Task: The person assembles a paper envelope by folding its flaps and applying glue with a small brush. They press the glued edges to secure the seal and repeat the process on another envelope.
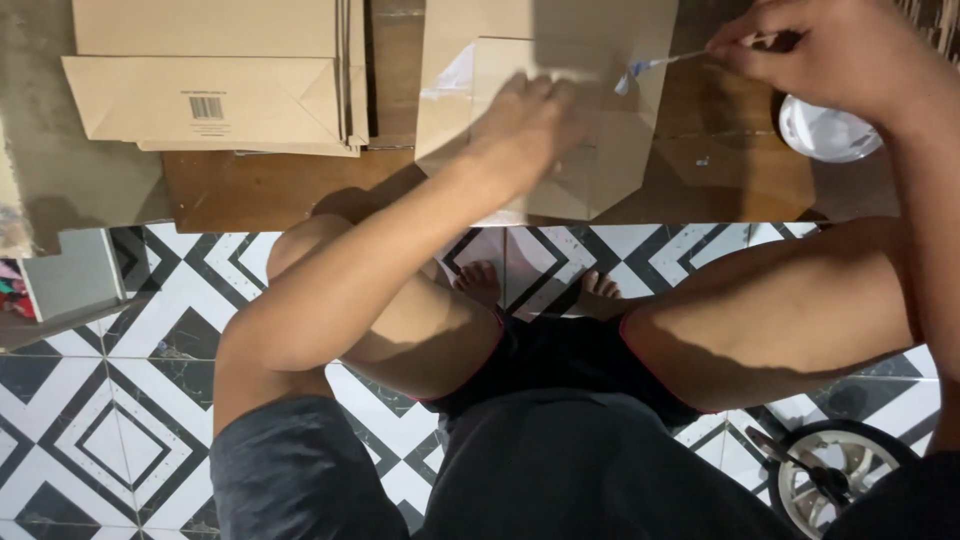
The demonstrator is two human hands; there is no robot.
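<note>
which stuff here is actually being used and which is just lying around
In use: left hand pressing the folded paper bag; right hand holding a brush; white dish.

Lying about: stack of flat paper bags; wheel.

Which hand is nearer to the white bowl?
The right hand: it holds a small brush just above-left of the white bowl. The left hand presses the brown bag, farther left.

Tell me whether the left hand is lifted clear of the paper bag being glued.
No: the left hand presses flat on the brown paper bag while the right hand holds a thin brush over it.
</note>
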